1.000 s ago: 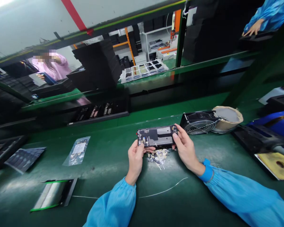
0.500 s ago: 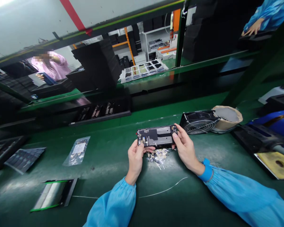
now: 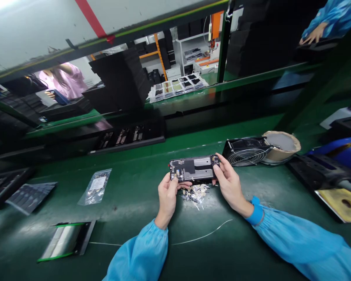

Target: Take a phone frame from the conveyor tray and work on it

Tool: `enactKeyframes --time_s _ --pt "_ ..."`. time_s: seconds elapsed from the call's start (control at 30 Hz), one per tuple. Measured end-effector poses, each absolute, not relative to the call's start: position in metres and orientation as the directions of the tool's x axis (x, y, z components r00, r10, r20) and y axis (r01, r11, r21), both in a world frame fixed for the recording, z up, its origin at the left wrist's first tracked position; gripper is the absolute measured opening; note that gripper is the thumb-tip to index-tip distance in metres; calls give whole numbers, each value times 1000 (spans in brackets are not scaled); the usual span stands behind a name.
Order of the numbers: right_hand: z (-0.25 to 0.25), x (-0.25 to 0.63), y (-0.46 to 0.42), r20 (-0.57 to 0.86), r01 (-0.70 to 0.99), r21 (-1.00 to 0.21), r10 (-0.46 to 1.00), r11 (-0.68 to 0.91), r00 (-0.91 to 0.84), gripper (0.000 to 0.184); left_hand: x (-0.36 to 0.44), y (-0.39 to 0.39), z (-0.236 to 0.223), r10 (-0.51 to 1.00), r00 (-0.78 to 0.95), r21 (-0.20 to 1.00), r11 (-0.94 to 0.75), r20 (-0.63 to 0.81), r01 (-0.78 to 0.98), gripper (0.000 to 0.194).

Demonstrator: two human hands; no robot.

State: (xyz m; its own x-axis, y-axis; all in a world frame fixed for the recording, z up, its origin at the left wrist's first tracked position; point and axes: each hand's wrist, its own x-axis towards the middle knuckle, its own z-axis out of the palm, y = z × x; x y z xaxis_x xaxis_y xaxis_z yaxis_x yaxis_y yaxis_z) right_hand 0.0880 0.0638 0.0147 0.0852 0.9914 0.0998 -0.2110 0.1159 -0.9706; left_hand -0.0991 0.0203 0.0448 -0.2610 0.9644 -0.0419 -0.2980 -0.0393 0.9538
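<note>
Held level between both hands is an opened smartphone frame (image 3: 188, 167), its inner side facing me, with a black sheet, grey metal areas and small circuit parts showing. My left hand (image 3: 167, 194) grips its left end, thumb on the lower left corner and fingers underneath. At the other end, my right hand (image 3: 229, 181) has its thumb on the front and its index finger along the top right corner. Just below the phone frame, a pile of small silvery and beige scraps (image 3: 195, 194) lies on the green bench mat (image 3: 134, 210).
A black fan (image 3: 247, 151) stands beside a round tub (image 3: 282, 144) at the right. A yellow sponge (image 3: 339, 201) sits farther right. Leftward lie a clear bag (image 3: 96, 186) and a green-edged film stack (image 3: 66, 240). A black tray (image 3: 128, 138) holds phone parts. Co-workers sit beyond.
My hands and the phone frame stay almost still. At the far left edge, another person's hand has gone out of view.
</note>
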Motion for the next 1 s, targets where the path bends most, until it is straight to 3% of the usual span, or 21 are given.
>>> enactKeyframes --time_s 1.0 --pt "13 86 66 91 -224 -969 993 105 73 66 -99 20 46 968 -250 962 -40 -30 -270 33"
